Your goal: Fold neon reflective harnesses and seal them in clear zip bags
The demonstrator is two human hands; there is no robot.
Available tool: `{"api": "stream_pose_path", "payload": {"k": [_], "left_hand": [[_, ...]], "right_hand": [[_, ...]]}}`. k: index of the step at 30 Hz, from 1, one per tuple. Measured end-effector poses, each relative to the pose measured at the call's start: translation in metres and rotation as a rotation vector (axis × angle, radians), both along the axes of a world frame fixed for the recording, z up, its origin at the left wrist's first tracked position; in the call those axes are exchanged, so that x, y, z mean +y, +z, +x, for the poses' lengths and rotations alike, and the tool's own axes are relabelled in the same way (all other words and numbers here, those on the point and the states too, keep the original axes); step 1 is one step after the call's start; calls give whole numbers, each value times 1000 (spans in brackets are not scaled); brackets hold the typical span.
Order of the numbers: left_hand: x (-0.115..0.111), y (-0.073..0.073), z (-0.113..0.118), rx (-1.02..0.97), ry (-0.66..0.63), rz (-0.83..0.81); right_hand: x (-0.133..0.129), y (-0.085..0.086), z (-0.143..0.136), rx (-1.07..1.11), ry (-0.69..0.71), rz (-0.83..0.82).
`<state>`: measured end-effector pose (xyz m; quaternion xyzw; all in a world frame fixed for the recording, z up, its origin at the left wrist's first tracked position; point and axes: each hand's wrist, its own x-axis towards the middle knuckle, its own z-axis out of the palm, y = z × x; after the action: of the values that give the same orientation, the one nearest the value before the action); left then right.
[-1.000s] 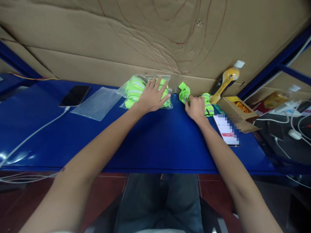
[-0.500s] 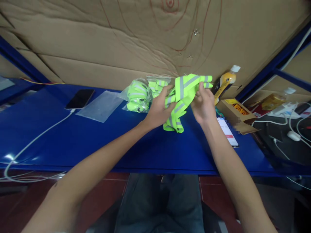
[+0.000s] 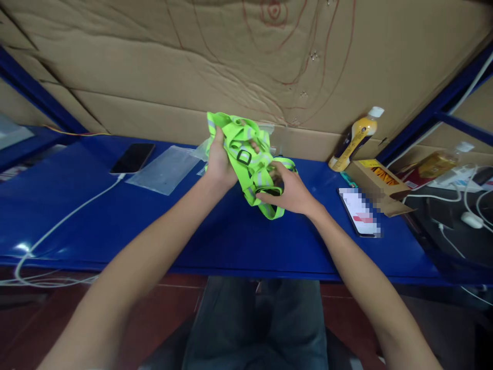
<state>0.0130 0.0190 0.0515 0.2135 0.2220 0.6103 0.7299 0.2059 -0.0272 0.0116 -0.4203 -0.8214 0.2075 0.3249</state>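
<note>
A bundle of neon yellow-green reflective straps [image 3: 243, 177] with grey stripes, like a reflective vest, is bunched up over the middle of the table. Among its folds a black buckle [image 3: 244, 157] faces me. My left hand [image 3: 222, 167] grips the bundle from the left, thumb on top, with fingertips showing through the straps. On the other side my right hand [image 3: 290, 190] curls around the lower right loops, its thumb along the near edge. The bundle mostly covers the bagged straps behind it. Flat on the table to the left lies a clear plastic bag [image 3: 164, 169].
A black phone [image 3: 133, 158] with a white cable lies at left. At right are an orange drink bottle [image 3: 354, 141], a lit phone [image 3: 358, 211] and an open carton [image 3: 379, 180]. A cardboard wall [image 3: 154, 77] backs the blue table [image 3: 231, 236].
Both hands have moved left with the straps, which are now gathered into a wider bundle with the buckle showing. The bagged straps behind have become mostly hidden. The view has shifted slightly.
</note>
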Motion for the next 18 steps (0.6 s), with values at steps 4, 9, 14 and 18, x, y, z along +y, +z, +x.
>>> {"api": "stream_pose_path", "payload": {"k": [4,9,14,18], "left_hand": [[18,5,-20,-63,170,92],[37,-2,-39,6,238,167],[44,5,-50,46,234,247],[60,13,-71,370,195,263]], "right_hand": [[7,-2,14,-85,77,81],[6,-12,7,-228,93,110],[15,-2,17,-13,-3,222],[35,46,43,266,-155,361]]}}
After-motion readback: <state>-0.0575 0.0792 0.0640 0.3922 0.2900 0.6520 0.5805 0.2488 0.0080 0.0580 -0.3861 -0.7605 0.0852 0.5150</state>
